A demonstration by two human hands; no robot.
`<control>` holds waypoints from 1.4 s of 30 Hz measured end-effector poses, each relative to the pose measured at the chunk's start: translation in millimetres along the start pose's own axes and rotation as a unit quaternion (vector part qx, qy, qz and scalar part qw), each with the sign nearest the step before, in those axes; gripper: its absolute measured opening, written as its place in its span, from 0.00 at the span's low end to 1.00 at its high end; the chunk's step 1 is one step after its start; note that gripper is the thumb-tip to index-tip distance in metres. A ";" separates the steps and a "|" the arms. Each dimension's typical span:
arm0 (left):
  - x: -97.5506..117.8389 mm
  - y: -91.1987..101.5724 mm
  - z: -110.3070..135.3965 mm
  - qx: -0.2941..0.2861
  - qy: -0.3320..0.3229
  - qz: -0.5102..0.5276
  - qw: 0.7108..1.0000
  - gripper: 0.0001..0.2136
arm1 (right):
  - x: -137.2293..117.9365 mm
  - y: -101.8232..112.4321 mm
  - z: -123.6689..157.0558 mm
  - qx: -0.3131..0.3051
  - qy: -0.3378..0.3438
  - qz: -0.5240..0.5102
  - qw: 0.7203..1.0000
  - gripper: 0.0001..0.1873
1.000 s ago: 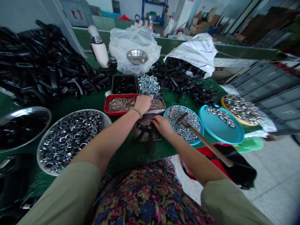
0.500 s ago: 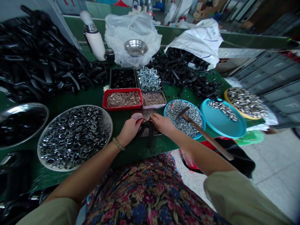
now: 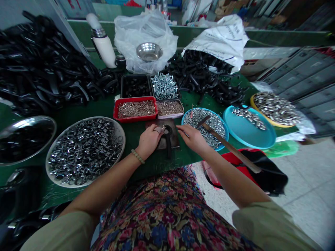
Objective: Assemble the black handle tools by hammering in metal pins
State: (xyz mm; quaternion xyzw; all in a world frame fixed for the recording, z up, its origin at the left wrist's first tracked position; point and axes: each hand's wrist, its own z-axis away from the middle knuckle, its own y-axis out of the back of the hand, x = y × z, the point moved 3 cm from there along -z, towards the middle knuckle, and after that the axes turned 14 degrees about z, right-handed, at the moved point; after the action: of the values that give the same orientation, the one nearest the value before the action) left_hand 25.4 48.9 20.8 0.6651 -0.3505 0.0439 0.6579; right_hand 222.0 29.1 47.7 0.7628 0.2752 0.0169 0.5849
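Note:
My left hand (image 3: 149, 141) is closed on a black part with a round loop and a straight stem (image 3: 169, 148), which resembles a clamp handle. A small shiny metal piece (image 3: 164, 127) shows at the top of its loop, beside my fingertips. The part lies over a flat dark metal plate (image 3: 175, 134) on the table. To its right, my right hand (image 3: 193, 137) hovers apart from the part, fingers stretched toward it and slightly separated. I see nothing held in it. Nearest to that hand is a blue tray of small metal parts (image 3: 211, 122), with a hammer (image 3: 230, 148) lying across it.
A large tray of metal rings (image 3: 86, 153) stands left. Behind my hands are a red tray of pins (image 3: 136, 109), a tray of small rivets (image 3: 170, 108) and a tray of bolts (image 3: 164, 86). Black handles (image 3: 47, 73) are heaped behind. Another blue tray (image 3: 246, 132) holds metal cylinders.
My right hand has let go of the metal piece and drawn back to the right. The black part's loop now shows, still in my left hand. The view has shifted slightly.

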 end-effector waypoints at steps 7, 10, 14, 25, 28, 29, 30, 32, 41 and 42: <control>1.7 0.8 3.8 -0.047 -0.073 -0.020 0.996 0.12 | 43.4 33.4 34.4 0.023 -0.057 0.137 0.989 0.17; 3.5 1.9 4.1 -0.067 -0.078 -0.045 0.994 0.11 | 74.2 43.5 46.4 -0.027 -0.163 0.294 0.941 0.16; 8.4 6.8 6.9 -0.069 -0.076 -0.052 0.993 0.12 | 98.6 42.4 56.4 -0.146 -0.221 0.384 0.885 0.14; 7.4 8.6 23.6 -0.088 -0.022 -0.025 0.996 0.14 | -17.6 23.7 3.5 -0.107 -0.116 0.022 0.987 0.21; 7.0 7.2 23.4 -0.090 -0.016 -0.016 0.996 0.13 | -31.1 24.3 -15.1 -0.089 -0.134 0.013 0.987 0.22; 6.6 6.8 23.5 -0.090 -0.014 -0.013 0.996 0.13 | -30.9 23.0 -18.5 -0.099 -0.147 0.025 0.984 0.22; 6.1 6.5 23.6 -0.089 -0.013 -0.010 0.996 0.14 | -29.7 20.8 -20.6 -0.123 -0.156 0.039 0.979 0.21; 5.1 6.3 24.1 -0.087 -0.015 -0.007 0.996 0.14 | -27.4 16.5 -22.3 -0.169 -0.153 0.057 0.972 0.21; 3.3 6.4 21.8 -0.087 -0.019 -0.008 0.996 0.14 | -29.5 15.9 -21.7 -0.132 -0.134 0.047 0.981 0.22; 3.7 5.0 22.1 -0.084 -0.021 -0.008 0.996 0.14 | -28.8 17.0 -22.4 -0.106 -0.134 0.042 0.984 0.22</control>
State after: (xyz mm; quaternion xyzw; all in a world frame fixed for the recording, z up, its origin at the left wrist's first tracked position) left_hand 16.7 27.9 24.0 0.6109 -0.3615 -0.0050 0.7043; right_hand 196.6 33.4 78.6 0.7027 0.1589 -0.0324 0.6927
